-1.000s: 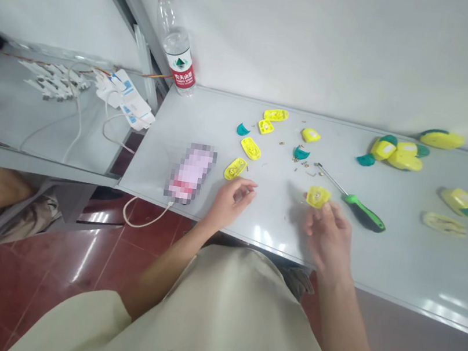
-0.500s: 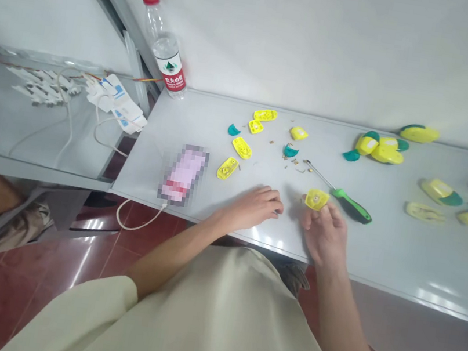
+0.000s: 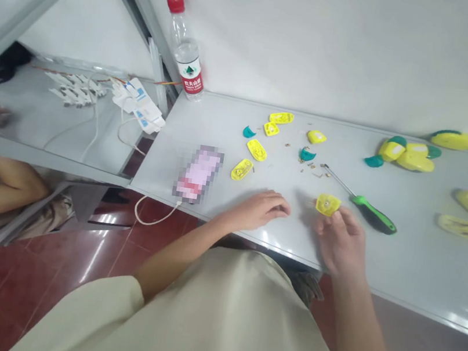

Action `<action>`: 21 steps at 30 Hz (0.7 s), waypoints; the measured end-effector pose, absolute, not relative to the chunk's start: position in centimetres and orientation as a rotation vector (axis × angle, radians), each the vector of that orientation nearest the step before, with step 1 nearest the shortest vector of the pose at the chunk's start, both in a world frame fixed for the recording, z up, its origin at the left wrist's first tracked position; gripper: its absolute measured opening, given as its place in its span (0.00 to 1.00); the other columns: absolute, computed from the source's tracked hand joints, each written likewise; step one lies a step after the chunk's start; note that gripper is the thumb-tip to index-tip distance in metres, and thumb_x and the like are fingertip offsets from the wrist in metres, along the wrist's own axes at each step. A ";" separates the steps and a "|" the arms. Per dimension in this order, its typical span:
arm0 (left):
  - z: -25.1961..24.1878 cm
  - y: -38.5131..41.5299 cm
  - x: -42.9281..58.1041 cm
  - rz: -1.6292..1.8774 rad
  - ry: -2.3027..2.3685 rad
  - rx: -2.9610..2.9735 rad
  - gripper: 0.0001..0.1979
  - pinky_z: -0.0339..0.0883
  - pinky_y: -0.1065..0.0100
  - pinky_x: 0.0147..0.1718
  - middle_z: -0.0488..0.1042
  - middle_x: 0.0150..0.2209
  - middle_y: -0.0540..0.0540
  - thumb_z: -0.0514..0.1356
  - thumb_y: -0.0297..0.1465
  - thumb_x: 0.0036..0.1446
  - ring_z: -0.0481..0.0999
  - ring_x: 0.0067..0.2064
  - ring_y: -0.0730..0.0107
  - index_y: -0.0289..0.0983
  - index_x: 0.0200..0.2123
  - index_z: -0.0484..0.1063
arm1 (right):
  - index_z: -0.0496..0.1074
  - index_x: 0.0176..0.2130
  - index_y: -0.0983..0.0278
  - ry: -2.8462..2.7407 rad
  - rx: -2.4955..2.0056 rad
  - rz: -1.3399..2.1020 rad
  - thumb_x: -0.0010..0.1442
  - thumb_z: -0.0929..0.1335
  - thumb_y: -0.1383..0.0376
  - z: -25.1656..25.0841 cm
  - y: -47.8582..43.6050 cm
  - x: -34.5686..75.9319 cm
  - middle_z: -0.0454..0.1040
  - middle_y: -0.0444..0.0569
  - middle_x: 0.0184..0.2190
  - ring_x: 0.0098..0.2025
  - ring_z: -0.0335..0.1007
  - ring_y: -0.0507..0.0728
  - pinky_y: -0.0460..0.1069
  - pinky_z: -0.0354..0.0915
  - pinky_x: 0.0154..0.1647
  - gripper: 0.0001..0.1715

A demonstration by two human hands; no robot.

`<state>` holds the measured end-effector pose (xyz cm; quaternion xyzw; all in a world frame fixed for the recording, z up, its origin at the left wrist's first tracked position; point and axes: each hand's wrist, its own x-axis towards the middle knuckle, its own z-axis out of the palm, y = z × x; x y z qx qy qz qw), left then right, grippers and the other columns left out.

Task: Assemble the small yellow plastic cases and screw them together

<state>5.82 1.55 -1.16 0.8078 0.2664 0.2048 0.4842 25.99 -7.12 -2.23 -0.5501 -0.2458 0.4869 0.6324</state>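
My right hand (image 3: 341,241) pinches a small yellow plastic shell (image 3: 327,204) between thumb and fingers, just above the pale grey table (image 3: 379,262). A green-handled screwdriver (image 3: 371,212) lies just beyond it. My left hand (image 3: 259,208) rests on the table with curled fingers, holding nothing visible. Beyond it lie several yellow plastic shell halves (image 3: 256,149), teal crescent pieces (image 3: 306,154) and tiny metal screws (image 3: 306,164). Yellow-and-teal oval parts (image 3: 408,156) are grouped towards the right.
A pixelated phone (image 3: 198,173) lies at the table's left end, with a white cable hanging over the front edge. A water bottle (image 3: 185,54) with a red cap stands at the back corner. Another table at left holds white wired items, and a person's arm shows there.
My left hand has slid right and lowered onto the table, its fingers curling closer. My right hand keeps the yellow shell. The whole view has shifted slightly.
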 end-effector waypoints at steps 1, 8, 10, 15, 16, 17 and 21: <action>-1.1 1.6 5.2 0.517 0.676 1.910 0.09 0.68 0.65 0.47 0.77 0.42 0.45 0.56 0.31 0.66 0.75 0.46 0.67 0.40 0.42 0.76 | 0.78 0.41 0.57 -0.570 -1.266 1.123 0.57 0.75 0.56 -2.1 -7.1 25.8 0.80 0.48 0.40 0.25 0.61 0.49 0.48 0.58 0.24 0.12; -1.7 1.4 2.8 0.633 0.801 1.506 0.09 0.68 0.68 0.45 0.79 0.42 0.45 0.58 0.35 0.65 0.77 0.44 0.71 0.38 0.41 0.76 | 0.79 0.48 0.55 -0.572 -1.300 1.225 0.56 0.76 0.56 -1.3 -5.6 22.6 0.79 0.47 0.42 0.26 0.64 0.48 0.48 0.59 0.24 0.20; -2.2 1.3 2.7 0.693 0.814 1.357 0.10 0.69 0.68 0.44 0.79 0.40 0.45 0.60 0.37 0.64 0.77 0.42 0.71 0.37 0.41 0.75 | 0.80 0.46 0.56 -0.574 -1.319 1.218 0.55 0.76 0.56 -1.5 -5.2 21.7 0.79 0.47 0.39 0.24 0.64 0.48 0.48 0.59 0.23 0.18; -2.9 1.3 2.7 0.867 0.871 1.281 0.10 0.69 0.68 0.42 0.78 0.41 0.44 0.64 0.38 0.60 0.76 0.42 0.71 0.36 0.38 0.77 | 0.79 0.43 0.58 -0.626 -1.345 1.177 0.53 0.77 0.56 -2.0 -4.7 21.0 0.77 0.43 0.32 0.21 0.64 0.48 0.48 0.58 0.21 0.18; -2.9 1.4 2.7 0.896 0.877 1.287 0.10 0.68 0.69 0.42 0.77 0.41 0.44 0.65 0.38 0.59 0.75 0.43 0.71 0.36 0.37 0.77 | 0.78 0.43 0.58 -0.634 -1.351 1.168 0.53 0.77 0.55 -2.1 -4.7 21.0 0.77 0.44 0.33 0.21 0.64 0.48 0.48 0.59 0.21 0.17; -2.9 1.4 2.7 0.915 0.879 1.282 0.10 0.68 0.69 0.42 0.77 0.41 0.44 0.65 0.38 0.58 0.75 0.42 0.72 0.36 0.37 0.78 | 0.78 0.43 0.58 -0.642 -1.358 1.159 0.54 0.77 0.55 -2.1 -4.7 21.1 0.77 0.45 0.34 0.21 0.64 0.48 0.48 0.59 0.21 0.17; -2.8 1.4 2.9 0.890 0.884 1.165 0.12 0.69 0.69 0.42 0.78 0.37 0.45 0.66 0.39 0.57 0.76 0.39 0.73 0.35 0.38 0.78 | 0.77 0.44 0.59 -0.713 -1.411 1.118 0.56 0.75 0.54 -2.2 -4.7 21.0 0.77 0.45 0.34 0.22 0.65 0.48 0.48 0.61 0.21 0.18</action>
